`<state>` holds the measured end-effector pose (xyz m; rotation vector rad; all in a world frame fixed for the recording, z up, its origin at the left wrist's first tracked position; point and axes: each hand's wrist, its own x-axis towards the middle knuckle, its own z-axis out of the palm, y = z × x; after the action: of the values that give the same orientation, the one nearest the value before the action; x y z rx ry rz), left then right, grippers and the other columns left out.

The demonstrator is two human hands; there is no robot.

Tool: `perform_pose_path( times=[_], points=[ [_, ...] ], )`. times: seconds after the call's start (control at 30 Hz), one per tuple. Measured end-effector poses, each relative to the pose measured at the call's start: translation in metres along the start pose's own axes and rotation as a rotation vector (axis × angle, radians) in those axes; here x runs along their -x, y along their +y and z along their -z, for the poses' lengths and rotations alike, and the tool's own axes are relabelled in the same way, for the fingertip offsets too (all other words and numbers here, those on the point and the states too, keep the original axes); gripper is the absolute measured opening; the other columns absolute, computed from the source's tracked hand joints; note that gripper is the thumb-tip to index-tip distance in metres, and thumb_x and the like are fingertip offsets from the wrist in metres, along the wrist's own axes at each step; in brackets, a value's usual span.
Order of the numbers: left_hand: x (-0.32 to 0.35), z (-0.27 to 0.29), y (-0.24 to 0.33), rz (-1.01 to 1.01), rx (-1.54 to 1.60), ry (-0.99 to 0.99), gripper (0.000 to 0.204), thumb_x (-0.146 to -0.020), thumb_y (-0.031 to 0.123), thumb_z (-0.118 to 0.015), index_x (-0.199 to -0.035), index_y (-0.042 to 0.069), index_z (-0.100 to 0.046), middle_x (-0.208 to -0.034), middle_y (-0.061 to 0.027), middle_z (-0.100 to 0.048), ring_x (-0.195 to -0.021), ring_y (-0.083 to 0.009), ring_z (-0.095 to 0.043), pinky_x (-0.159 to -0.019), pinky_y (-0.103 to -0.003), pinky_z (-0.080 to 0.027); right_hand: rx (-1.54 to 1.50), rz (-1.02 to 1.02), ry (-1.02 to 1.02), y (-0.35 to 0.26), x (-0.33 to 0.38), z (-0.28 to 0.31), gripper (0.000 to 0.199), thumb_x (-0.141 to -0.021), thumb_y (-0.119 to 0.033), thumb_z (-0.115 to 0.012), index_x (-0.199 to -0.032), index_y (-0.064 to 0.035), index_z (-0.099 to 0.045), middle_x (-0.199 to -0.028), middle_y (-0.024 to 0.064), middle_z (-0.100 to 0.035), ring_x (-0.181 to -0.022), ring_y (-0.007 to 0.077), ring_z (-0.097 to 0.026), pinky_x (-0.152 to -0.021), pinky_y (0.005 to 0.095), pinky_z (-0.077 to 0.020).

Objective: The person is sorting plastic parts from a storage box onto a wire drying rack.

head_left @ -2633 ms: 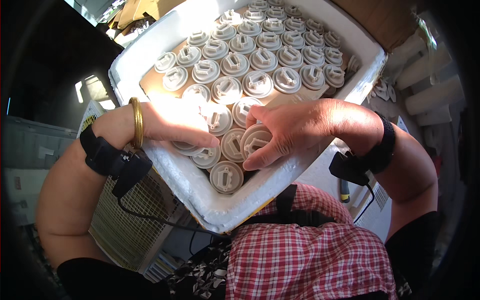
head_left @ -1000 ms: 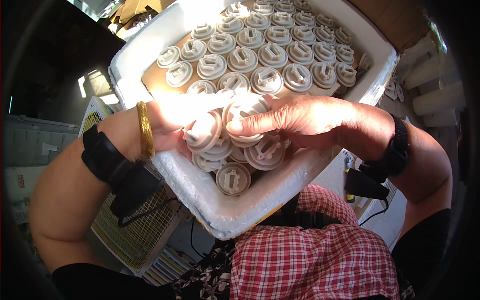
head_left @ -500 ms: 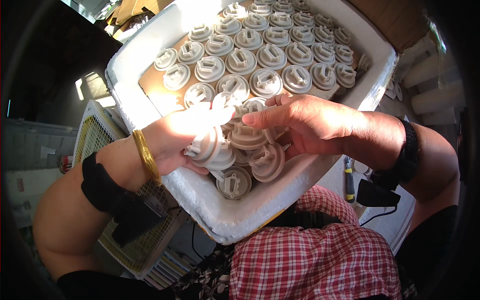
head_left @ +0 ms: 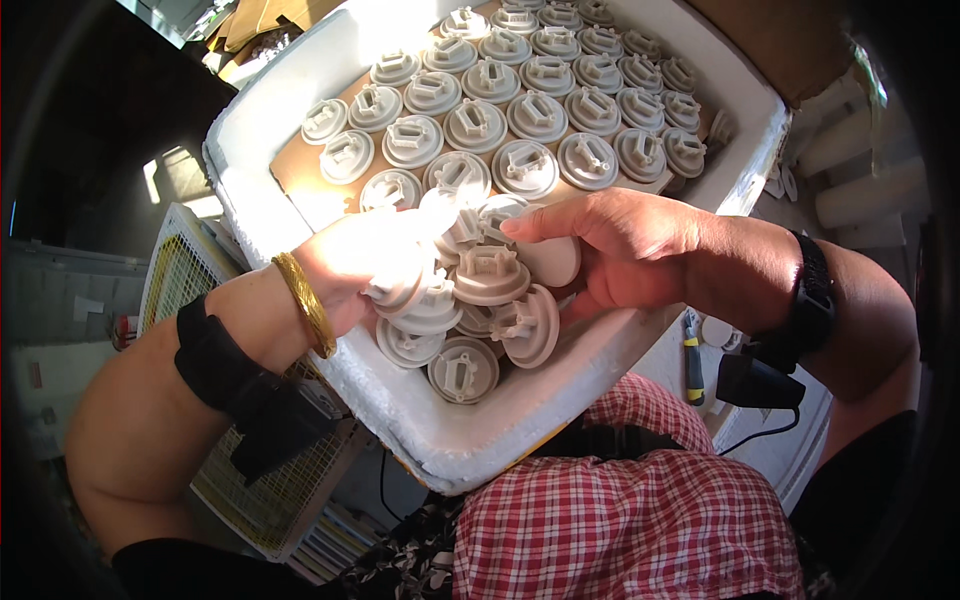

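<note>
A person in a red-checked apron [head_left: 620,520] bends over a white foam box [head_left: 440,455] packed with round, off-white plastic discs, each topped by a small raised frame. The left hand [head_left: 362,258], washed out by sunlight, is closed around a tilted disc [head_left: 398,288] above the box's near left part; glare hides the fingertips. The right hand [head_left: 635,245] reaches in from the right, thumb and fingers gripping a smooth-faced disc [head_left: 553,262]. Just below it, a steeply tilted disc [head_left: 530,328] leans at the near right wall. Between the hands an upright disc [head_left: 491,273] sits on others, and a single disc [head_left: 463,370] lies flat in the near corner. On the far side, neat rows of discs stand on brown cardboard [head_left: 300,172].

A gold bangle [head_left: 305,303] circles the left wrist; both forearms wear black straps. To the near right, outside the box, lies a black-and-yellow tool handle [head_left: 693,360]. To the left stands a wire rack [head_left: 180,268].
</note>
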<state>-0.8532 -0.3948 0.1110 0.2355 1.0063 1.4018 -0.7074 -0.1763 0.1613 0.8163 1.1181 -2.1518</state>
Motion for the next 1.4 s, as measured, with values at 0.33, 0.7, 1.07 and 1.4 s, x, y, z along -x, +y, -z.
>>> perform_pose_path(
  times=[0.33,0.7,1.07,1.4],
  points=[
    [0.012,-0.01,0.008,0.147,-0.04,0.05,0.045,-0.097,0.024,-0.053,-0.136,0.005,-0.044,-0.13,-0.0141,-0.056,-0.111,-0.0251,-0.06,-0.094,-0.048,-0.05,0.118,0.08,0.006,0.002,0.002,0.002,0.051,-0.087,-0.034,-0.072,-0.124,-0.0031,-0.058,-0.118,0.0124,-0.064,-0.111,0.0259,-0.06,-0.096,0.0499,-0.0489],
    [0.004,0.013,-0.005,0.104,0.162,-0.219,0.042,-0.097,0.02,-0.049,-0.135,0.002,-0.044,-0.125,-0.0154,-0.059,-0.111,-0.0247,-0.06,-0.099,-0.043,-0.047,0.16,-0.092,-0.071,-0.005,0.002,-0.002,0.057,-0.089,-0.039,-0.067,-0.13,-0.0021,-0.052,-0.13,0.0142,-0.055,-0.124,0.027,-0.05,-0.1,0.0549,-0.0408],
    [0.006,-0.01,-0.001,0.07,0.051,-0.029,0.045,-0.097,0.019,-0.05,-0.138,0.001,-0.043,-0.134,-0.0157,-0.054,-0.119,-0.0268,-0.056,-0.103,-0.045,-0.043,0.34,0.012,-0.239,0.007,-0.009,0.017,0.049,-0.097,-0.037,-0.056,-0.136,-0.0087,-0.05,-0.138,0.0161,-0.051,-0.116,0.0402,-0.057,-0.1,0.0556,-0.042],
    [0.006,-0.017,-0.005,0.065,0.084,0.009,0.046,-0.099,0.023,-0.047,-0.138,0.001,-0.042,-0.134,-0.0154,-0.053,-0.119,-0.0262,-0.055,-0.104,-0.043,-0.043,0.292,-0.047,-0.152,0.002,0.0,0.007,0.042,-0.098,-0.032,-0.052,-0.135,-0.0116,-0.052,-0.137,0.0153,-0.052,-0.116,0.0423,-0.057,-0.098,0.0536,-0.0448]
  ],
)
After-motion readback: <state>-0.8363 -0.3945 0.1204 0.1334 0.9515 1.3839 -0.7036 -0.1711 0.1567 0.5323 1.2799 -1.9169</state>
